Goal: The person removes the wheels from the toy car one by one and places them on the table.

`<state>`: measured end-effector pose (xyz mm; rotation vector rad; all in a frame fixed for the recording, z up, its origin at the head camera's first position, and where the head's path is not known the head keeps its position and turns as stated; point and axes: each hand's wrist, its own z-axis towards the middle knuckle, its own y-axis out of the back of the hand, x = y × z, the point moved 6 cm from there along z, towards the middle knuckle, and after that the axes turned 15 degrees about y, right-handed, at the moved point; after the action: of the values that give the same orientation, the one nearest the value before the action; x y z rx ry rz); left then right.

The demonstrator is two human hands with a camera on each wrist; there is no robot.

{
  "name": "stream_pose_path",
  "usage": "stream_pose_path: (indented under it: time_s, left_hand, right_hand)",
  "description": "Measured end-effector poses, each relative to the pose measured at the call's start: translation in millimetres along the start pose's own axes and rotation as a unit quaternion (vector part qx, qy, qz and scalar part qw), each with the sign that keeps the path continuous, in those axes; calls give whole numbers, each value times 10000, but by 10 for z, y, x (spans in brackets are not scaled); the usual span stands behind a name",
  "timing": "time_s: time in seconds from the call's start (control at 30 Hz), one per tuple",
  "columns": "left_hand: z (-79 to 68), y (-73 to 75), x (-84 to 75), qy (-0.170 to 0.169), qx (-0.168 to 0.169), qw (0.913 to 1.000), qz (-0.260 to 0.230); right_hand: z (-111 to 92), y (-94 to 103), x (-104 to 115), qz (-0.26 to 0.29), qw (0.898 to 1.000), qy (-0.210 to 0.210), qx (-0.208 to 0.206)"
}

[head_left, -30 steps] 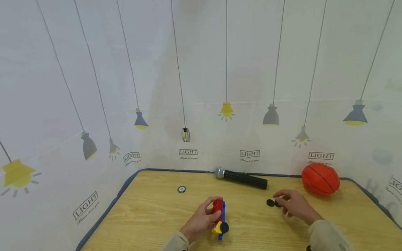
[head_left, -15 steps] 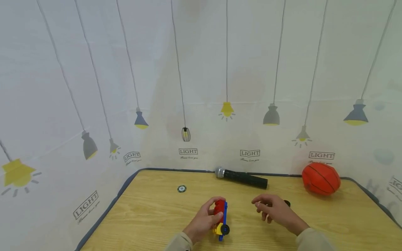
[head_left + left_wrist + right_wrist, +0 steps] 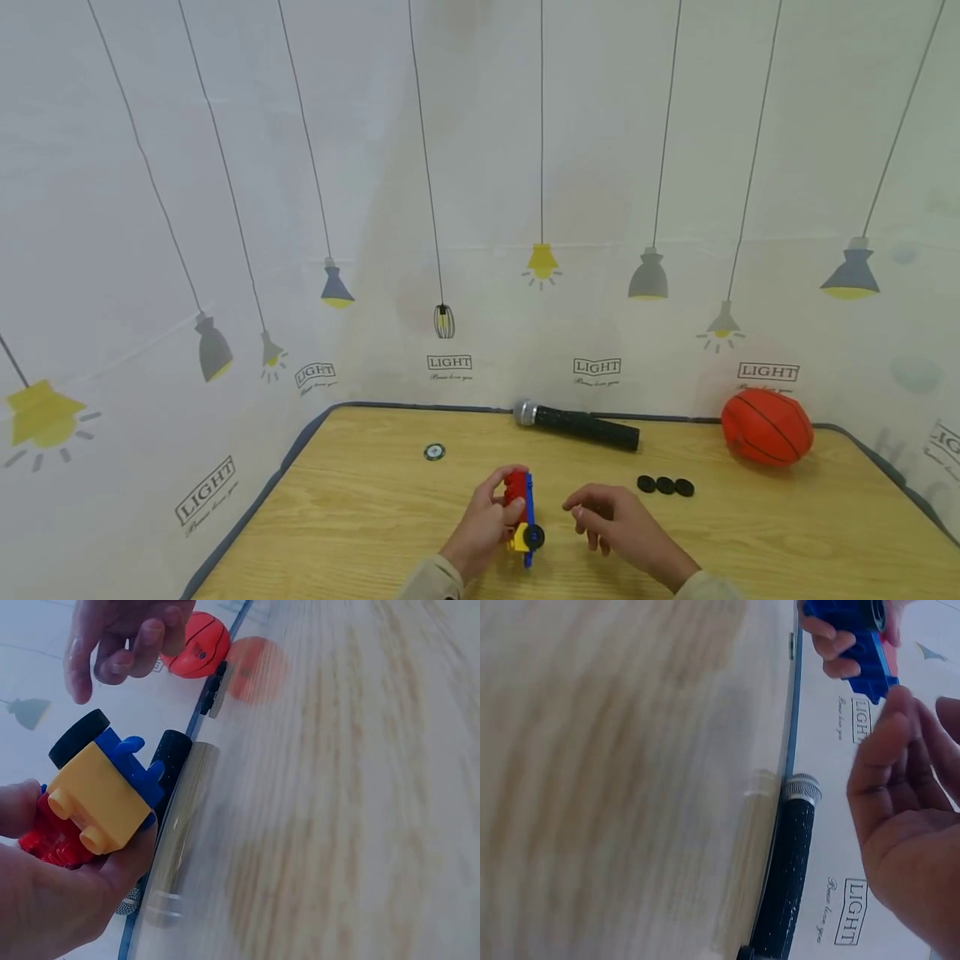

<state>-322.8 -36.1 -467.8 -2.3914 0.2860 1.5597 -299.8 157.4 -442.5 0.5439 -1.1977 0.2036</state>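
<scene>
My left hand (image 3: pixel 477 527) grips a toy car (image 3: pixel 521 537) of red, yellow and blue building blocks, standing on end over the table. One black wheel (image 3: pixel 79 739) sits on its blue base beside the yellow block (image 3: pixel 101 799). Thumb and fingers wrap the red part, which is partly hidden. Just right of the car hovers my right hand (image 3: pixel 624 527), fingers loosely bent with nothing between them, as the right wrist view also shows. Farther right, three black toy wheels (image 3: pixel 665 485) lie in a row on the wooden table (image 3: pixel 337 525).
A black microphone (image 3: pixel 585 427) with a silver head lies along the back edge. The red ball (image 3: pixel 767 427) with black lines rests at the back right corner. A round chip (image 3: pixel 434 452) lies left of centre. White curtain (image 3: pixel 495 167) printed with lamps encloses the table.
My right hand has left the black wheels and moved left toward the car, uncovering all three wheels. The left hand keeps its grip on the car, shifting only slightly.
</scene>
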Motion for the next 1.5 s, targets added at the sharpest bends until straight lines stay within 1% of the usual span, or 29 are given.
stream_pose_path:
  time_s: [0.07,0.23,0.37,0.6,0.73,0.97,1.03,1.33,1.5]
  left_hand:
    - [1,9,-3,-34,-56,10000,-55]
    - [15,21,-6,-125,-145,9997,-165]
    - [28,27,-4,-108,-210,9995,-199]
    - [40,40,-11,-67,-368,9985,-392]
    - [40,22,-24,-46,-326,9983,-478]
    - [30,-23,-34,-241,-234,9978,-580]
    - [34,-28,-29,-247,-229,9977,-593]
    - [62,-74,-53,-153,-94,9984,-541]
    - [67,-105,-56,-120,-81,9985,-525]
  right_hand:
    - [5,-39,20,-71,9999,132,-63]
    - [26,-114,52,-158,9996,138,-179]
    - [43,-160,65,-261,9994,179,-160]
    - [79,-226,55,-254,9993,164,-210]
    - [126,-268,38,-277,9990,194,-304]
    - [159,-320,17,-277,9987,238,-363]
    - [158,-322,12,-310,9986,218,-364]
    - [169,-331,35,-446,9987,181,-184]
    - [192,-343,40,-355,9992,191,-59]
